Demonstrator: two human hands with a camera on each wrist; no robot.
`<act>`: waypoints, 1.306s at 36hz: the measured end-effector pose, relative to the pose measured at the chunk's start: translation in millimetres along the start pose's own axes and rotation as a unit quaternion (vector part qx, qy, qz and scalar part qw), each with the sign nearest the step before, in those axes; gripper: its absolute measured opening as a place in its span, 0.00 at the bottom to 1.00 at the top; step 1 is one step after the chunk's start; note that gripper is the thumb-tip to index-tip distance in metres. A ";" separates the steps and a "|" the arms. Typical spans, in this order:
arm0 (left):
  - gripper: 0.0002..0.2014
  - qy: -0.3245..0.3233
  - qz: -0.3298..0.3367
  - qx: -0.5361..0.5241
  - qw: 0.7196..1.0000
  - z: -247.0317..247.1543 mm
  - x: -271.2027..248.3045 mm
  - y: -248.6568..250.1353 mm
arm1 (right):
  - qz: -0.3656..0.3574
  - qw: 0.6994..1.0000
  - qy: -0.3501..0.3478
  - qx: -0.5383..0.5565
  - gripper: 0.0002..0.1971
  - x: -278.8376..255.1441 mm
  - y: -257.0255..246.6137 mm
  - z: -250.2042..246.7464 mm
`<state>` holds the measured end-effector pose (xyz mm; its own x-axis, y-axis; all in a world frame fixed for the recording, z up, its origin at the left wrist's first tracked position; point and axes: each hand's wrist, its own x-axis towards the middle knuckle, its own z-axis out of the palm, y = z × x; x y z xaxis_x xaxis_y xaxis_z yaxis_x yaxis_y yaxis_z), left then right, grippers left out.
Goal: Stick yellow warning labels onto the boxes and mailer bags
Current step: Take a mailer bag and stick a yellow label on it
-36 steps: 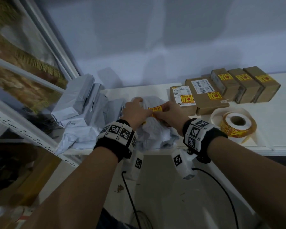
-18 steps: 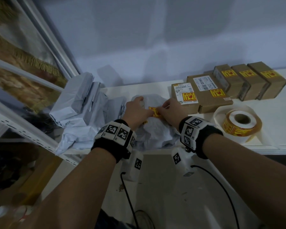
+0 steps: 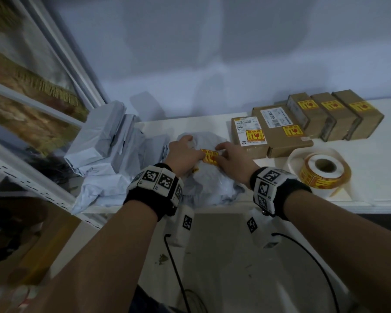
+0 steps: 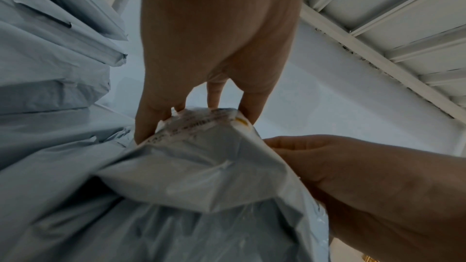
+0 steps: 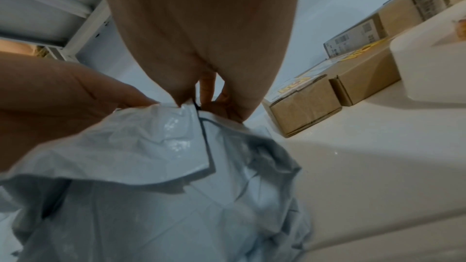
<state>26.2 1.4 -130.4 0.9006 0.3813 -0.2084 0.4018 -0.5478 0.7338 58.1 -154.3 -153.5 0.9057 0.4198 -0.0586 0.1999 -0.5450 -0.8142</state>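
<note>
A crumpled grey mailer bag (image 3: 210, 186) lies at the table's front edge. A yellow warning label (image 3: 209, 156) sits on its top, between my two hands. My left hand (image 3: 185, 152) grips the bag's raised fold; in the left wrist view the thumb and fingers (image 4: 214, 95) clamp the bag (image 4: 201, 166). My right hand (image 3: 231, 154) rests on the bag with its fingers stretched onto the label's right edge. In the right wrist view its fingertips (image 5: 227, 103) press the bag's top (image 5: 151, 166).
A roll of yellow labels (image 3: 325, 172) stands on the white table (image 3: 370, 203) at the right. Behind it are labelled cardboard boxes (image 3: 280, 132) and three smaller ones (image 3: 334, 116). More grey mailer bags (image 3: 104, 141) are piled at the left by a shelf upright (image 3: 32, 184).
The label, held raised between both hands a second ago, now lies flat on the bag. My right fingers have spread onto it and the left hand has shifted to the bag's fold.
</note>
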 end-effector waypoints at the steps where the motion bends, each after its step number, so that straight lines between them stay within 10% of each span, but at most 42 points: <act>1: 0.37 0.004 0.002 0.004 1.000 -0.1 0.4 -0.7 | -0.003 1.000 0.001 -0.010 0.18 0.0 0.4 0.0; 21: 0.37 0.002 -0.004 -0.033 0.999 -3.1 -18.2 4.3 | -0.001 0.999 0.018 -0.036 0.28 -5.0 -2.7 4.9; 26: 0.62 -0.024 -0.016 -0.070 0.997 -1.4 -18.4 -5.0 | 0.013 0.999 0.024 -0.045 0.16 -2.6 -1.4 6.0; 31: 0.67 -0.041 -0.001 -0.049 0.998 -3.1 -19.1 -2.6 | 0.018 0.999 0.039 -0.026 0.18 -5.2 -3.5 6.6; 47: 0.30 0.018 -0.052 -0.168 0.984 -4.7 -25.8 8.1 | 0.049 0.997 0.036 -0.050 0.13 -4.0 -5.7 2.7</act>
<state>5.5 -9.3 -116.0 0.8488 0.4514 -0.2752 0.4087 -0.2301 0.8832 52.3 -150.9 -150.2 0.9465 0.3096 -0.0910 0.1417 -0.6520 -0.7449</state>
